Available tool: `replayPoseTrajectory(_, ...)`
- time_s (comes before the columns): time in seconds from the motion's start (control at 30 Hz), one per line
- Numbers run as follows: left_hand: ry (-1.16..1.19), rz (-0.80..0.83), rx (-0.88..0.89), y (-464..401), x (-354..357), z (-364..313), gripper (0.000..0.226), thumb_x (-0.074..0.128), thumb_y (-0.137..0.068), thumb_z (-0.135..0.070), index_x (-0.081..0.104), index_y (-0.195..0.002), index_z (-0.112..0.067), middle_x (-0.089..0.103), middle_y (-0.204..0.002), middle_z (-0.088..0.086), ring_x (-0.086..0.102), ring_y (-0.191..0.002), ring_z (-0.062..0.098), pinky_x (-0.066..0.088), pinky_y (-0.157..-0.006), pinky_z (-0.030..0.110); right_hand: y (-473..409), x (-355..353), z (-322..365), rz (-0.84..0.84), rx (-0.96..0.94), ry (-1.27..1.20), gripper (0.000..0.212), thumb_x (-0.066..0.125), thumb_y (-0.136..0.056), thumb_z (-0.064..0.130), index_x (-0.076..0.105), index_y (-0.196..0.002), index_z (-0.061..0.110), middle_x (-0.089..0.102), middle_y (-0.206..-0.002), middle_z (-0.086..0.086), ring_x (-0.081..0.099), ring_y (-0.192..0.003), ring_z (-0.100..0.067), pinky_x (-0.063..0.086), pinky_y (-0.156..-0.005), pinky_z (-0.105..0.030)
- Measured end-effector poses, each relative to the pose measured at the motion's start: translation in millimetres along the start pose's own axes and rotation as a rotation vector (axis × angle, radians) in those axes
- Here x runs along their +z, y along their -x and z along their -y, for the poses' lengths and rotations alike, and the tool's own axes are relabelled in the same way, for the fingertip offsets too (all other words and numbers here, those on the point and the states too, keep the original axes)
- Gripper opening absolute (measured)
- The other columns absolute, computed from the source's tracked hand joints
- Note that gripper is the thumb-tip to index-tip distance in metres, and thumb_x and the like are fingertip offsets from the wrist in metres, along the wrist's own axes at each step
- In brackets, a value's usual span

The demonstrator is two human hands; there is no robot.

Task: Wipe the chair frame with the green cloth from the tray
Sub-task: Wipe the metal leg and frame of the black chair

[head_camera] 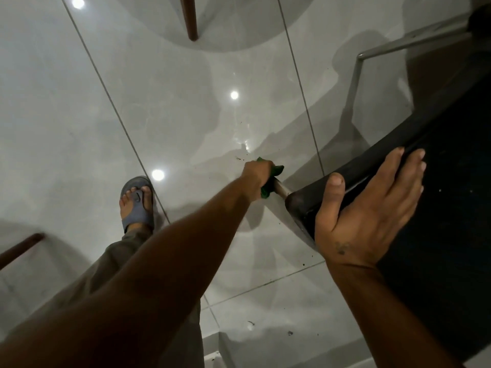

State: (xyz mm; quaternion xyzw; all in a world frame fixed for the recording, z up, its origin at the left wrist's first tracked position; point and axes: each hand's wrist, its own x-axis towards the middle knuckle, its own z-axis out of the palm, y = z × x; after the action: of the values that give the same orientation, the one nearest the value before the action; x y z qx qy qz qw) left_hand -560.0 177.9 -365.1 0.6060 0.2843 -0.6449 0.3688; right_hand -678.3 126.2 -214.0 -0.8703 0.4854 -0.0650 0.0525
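A black chair (pixel 438 208) fills the right side, seen from above. My right hand (pixel 372 208) grips the front corner of its dark seat edge, thumb on the outer face. My left hand (pixel 256 177) reaches far down and is shut on the green cloth (pixel 272 179), wrapped around a metal chair leg (pixel 281 189) just below the seat corner. Only bits of the cloth show around my fingers. Another bare metal part of the chair frame (pixel 385 49) runs at the upper right.
The floor is glossy grey tile (pixel 132 102) with light reflections and small dark crumbs near the chair leg. My foot in a grey sandal (pixel 136 203) stands at left. Wooden furniture legs show at the top (pixel 190 19) and lower left (pixel 21 248).
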Motion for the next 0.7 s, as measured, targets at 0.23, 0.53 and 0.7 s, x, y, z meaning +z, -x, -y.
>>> replayPoseTrajectory(0.23,0.146,0.101,0.260,102,6,34,0.031,0.068,-0.084,-0.036,0.068,-0.113,-0.025,0.076,-0.099,0.007,0.075,-0.088,0.025,0.064,-0.076,0.041,1,1,-1,-0.015,0.003,-0.003,0.084,0.030,-0.104,0.060,0.027,-0.164,0.002,0.020,-0.173,-0.023,0.018,-0.163,-0.038,0.015,-0.133,-0.055)
replayPoseTrajectory(0.53,-0.320,-0.042,0.029,10,3,-14,0.023,0.071,-0.083,-0.017,0.065,-0.096,0.001,0.062,-0.073,0.020,0.059,-0.051,0.031,0.044,-0.040,0.027,1,5,-5,-0.020,-0.006,0.010,0.086,0.024,-0.105,0.066,0.024,-0.165,0.006,0.019,-0.174,-0.022,0.017,-0.163,-0.037,0.013,-0.133,-0.052)
replayPoseTrajectory(0.7,-0.126,-0.005,0.214,86,9,-1,0.013,0.072,-0.082,-0.019,0.067,-0.073,-0.011,0.068,-0.060,0.004,0.064,-0.049,0.017,0.046,-0.040,0.021,1,1,-2,0.001,0.002,0.014,0.084,0.029,-0.104,0.061,0.026,-0.165,0.003,0.020,-0.174,-0.023,0.017,-0.163,-0.038,0.015,-0.133,-0.055)
